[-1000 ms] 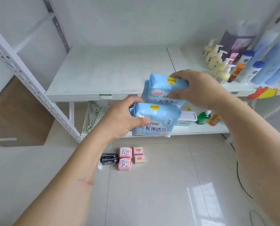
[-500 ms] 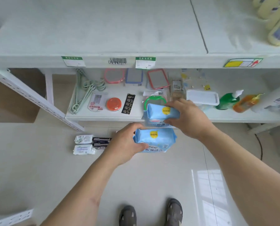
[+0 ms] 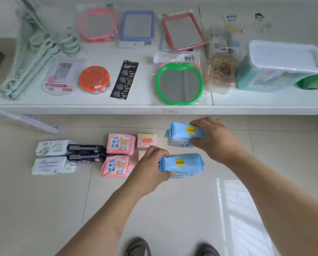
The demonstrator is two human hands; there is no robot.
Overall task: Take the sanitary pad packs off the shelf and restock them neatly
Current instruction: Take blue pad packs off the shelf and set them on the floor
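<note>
**Operator:** Head view. Which step is running?

**Inspector:** By my judgement, the unloading step. Both hands are holding packs just above the floor, in front of the lower shelf. The left hand is gripping the near blue pack by its left end, thumb on top and fingers curled underneath. The right hand is gripping the far blue pack by its right end, fingers wrapped over the top edge.

**Operator:** Where are the packs sitting relative to that shelf?

**Inspector:** Both are lying forward of the shelf's front edge, the far pack nearer to it, the near pack further out toward the person's shoes. I cannot tell whether either pack is touching the floor. To their left, a row is running along the floor: two small pink boxes, two pink packs, two black packs, two pale packs.

**Operator:** What is the next move calling for?

**Inspector:** Probably setting both blue packs down at the right end of that row, one behind the other and square with the pink boxes, then opening both grips. The restocking stage is not yet begun. The shelf itself is carrying mirrors, hangers and a lidded container.
</note>
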